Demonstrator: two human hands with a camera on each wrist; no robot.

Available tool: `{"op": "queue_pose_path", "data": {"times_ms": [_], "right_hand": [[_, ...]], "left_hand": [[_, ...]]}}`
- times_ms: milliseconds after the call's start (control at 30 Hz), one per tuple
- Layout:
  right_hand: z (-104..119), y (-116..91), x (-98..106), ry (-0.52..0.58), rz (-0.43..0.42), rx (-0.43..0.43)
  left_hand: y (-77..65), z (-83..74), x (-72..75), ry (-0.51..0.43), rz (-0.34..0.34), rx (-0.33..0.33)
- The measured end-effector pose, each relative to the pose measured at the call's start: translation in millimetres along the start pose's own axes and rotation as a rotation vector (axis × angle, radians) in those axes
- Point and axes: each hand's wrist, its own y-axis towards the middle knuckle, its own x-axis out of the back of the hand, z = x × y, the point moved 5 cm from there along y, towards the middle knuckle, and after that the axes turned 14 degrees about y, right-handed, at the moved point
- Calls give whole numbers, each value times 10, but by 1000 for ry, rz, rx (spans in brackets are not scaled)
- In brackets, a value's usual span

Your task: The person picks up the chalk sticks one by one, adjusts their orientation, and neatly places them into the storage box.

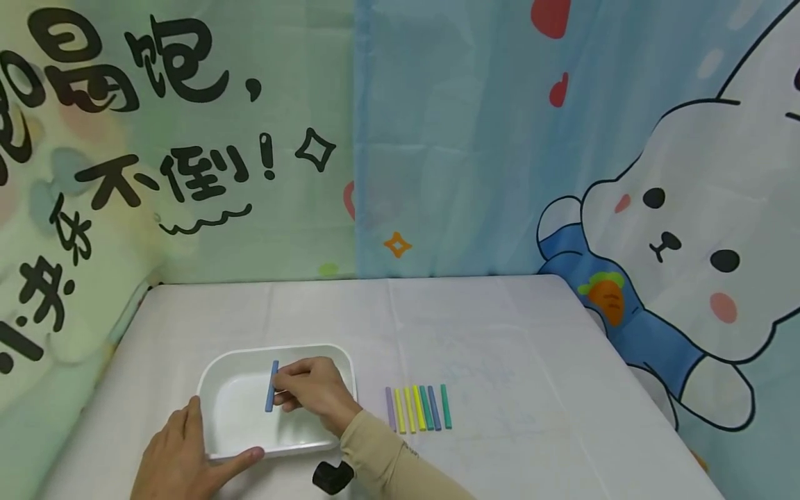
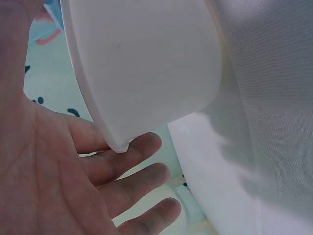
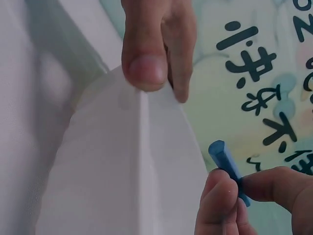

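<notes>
My right hand (image 1: 317,390) pinches a short blue stick (image 1: 271,386) between thumb and fingers, over the inside of a white tray (image 1: 231,444). In the right wrist view the blue stick (image 3: 226,159) stands tilted, its blunt upper end showing above the fingertips. At the tray's near left corner is my left hand (image 1: 178,451), its thumb along the near rim and its other fingers by the left side. The left wrist view shows those fingers (image 2: 132,188) nearly straight, some touching the tray's corner.
Right of the tray lies a row of several coloured sticks (image 1: 419,408), purple, yellow, green and blue, side by side on the white tablecloth (image 1: 531,417). A black object (image 1: 332,478) is by the right sleeve. A printed curtain (image 1: 437,139) hangs behind the table.
</notes>
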Motion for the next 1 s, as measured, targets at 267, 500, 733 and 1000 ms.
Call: {"op": "queue_pose_path", "data": {"times_ms": [267, 500, 733, 1000], "right_hand": [[-127, 113, -46, -46, -43, -31], [-228, 166, -114, -71, -63, -69], [-243, 218, -184, -151, -90, -75], [-350, 248, -242, -204, -119, -124]], "left_hand": [[45, -31, 2, 26, 4, -18], [59, -33, 24, 31, 15, -30], [81, -26, 15, 32, -1, -36], [11, 33, -29, 16, -41, -13]]}}
